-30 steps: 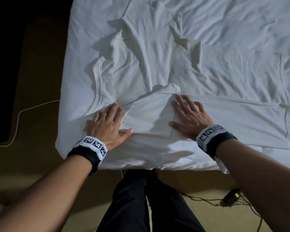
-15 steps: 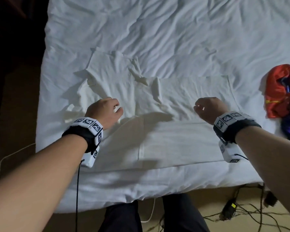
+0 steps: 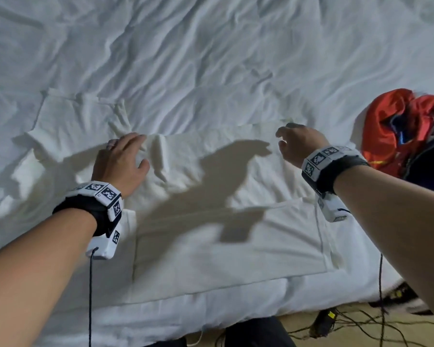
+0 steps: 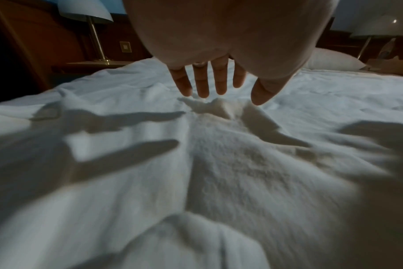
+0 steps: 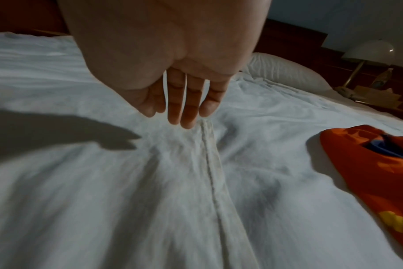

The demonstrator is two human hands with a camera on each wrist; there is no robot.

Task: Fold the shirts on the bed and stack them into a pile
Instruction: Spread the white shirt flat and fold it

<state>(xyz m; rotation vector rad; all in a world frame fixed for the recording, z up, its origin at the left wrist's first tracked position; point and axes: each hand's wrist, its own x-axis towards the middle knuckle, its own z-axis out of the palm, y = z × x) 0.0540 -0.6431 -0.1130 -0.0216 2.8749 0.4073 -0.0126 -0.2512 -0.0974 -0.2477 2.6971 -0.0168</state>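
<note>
While the white shirt [image 3: 211,204] lies flat on the bed [image 3: 211,58], the left hand [image 3: 120,164] and right hand [image 3: 298,146] hover empty over its far edge, fingers [image 4: 201,85] loosely spread, an orange garment [image 3: 396,131] just right of it.

A shirt [image 3: 211,221] lies on the bed [image 3: 211,58], clothes [image 3: 398,128] at its right.
</note>
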